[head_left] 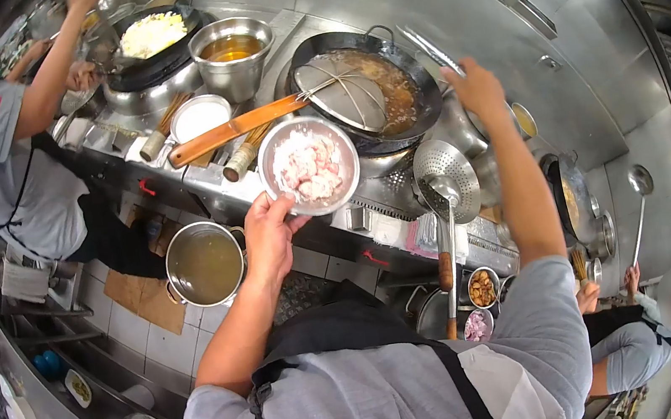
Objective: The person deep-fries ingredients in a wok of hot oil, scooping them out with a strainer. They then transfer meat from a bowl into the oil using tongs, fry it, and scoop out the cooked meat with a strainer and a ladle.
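Note:
My left hand grips the edge of a steel bowl, thumb on the rim. Inside lie pale raw meat pieces dusted with white powder. My right hand is closed around metal tongs, raised above the far right side of a black wok. Bubbling brown oil fills the wok. Over its left part rests a round mesh strainer, whose wooden handle reaches left across the counter.
A steel pot of amber liquid and a white-filled container stand left of the wok. A perforated ladle lies to the right. A pot of cloudy liquid sits low at left. Co-workers stand at left and right.

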The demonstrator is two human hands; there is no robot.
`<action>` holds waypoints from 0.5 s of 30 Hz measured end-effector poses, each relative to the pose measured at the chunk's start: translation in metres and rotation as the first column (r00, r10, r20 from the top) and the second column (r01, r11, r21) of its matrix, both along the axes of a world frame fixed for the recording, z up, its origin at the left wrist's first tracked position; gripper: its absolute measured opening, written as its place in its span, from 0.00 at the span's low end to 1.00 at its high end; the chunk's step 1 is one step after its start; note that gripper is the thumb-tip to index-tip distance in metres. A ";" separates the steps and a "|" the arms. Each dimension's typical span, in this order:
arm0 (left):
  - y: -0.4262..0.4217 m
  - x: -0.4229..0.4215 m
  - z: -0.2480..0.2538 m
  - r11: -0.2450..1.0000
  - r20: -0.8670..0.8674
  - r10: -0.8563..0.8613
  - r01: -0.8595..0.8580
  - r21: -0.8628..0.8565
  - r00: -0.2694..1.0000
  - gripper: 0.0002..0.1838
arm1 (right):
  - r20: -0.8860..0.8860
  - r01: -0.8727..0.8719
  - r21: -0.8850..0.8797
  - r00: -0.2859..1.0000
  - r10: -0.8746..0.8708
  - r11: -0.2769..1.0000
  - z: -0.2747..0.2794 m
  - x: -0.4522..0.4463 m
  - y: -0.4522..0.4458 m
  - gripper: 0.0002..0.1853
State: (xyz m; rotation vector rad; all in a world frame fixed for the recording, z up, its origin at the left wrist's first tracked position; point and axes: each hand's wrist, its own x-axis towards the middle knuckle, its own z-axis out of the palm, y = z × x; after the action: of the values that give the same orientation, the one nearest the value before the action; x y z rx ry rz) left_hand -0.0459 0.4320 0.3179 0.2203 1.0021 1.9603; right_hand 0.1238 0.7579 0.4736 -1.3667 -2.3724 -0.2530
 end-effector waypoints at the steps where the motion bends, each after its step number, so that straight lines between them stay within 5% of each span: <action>1: 0.004 -0.002 -0.002 0.999 -0.015 0.034 -0.033 0.003 0.999 0.07 | -0.011 -0.140 -0.017 0.990 0.140 0.990 0.015 0.002 -0.020 0.29; 4: 0.014 -0.011 0.014 0.990 -0.024 0.135 -0.135 0.038 0.990 0.03 | 0.021 -0.360 -0.176 0.929 0.370 0.916 0.067 0.000 -0.115 0.27; 8: 0.025 -0.017 0.016 0.976 -0.042 0.178 -0.171 0.132 0.983 0.05 | 0.234 -0.562 -0.020 0.801 0.550 0.827 0.079 0.012 -0.174 0.21; 15: 0.028 0.001 0.032 0.975 -0.104 0.157 -0.137 0.174 0.982 0.07 | 0.418 -0.621 0.019 0.716 0.558 0.783 0.063 0.009 -0.196 0.18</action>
State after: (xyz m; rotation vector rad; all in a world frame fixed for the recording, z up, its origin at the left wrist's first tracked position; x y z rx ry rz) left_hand -0.0449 0.4604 0.3502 0.3673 0.9526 2.1907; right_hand 0.1329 0.5622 0.5362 -0.4379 -2.8997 -0.5542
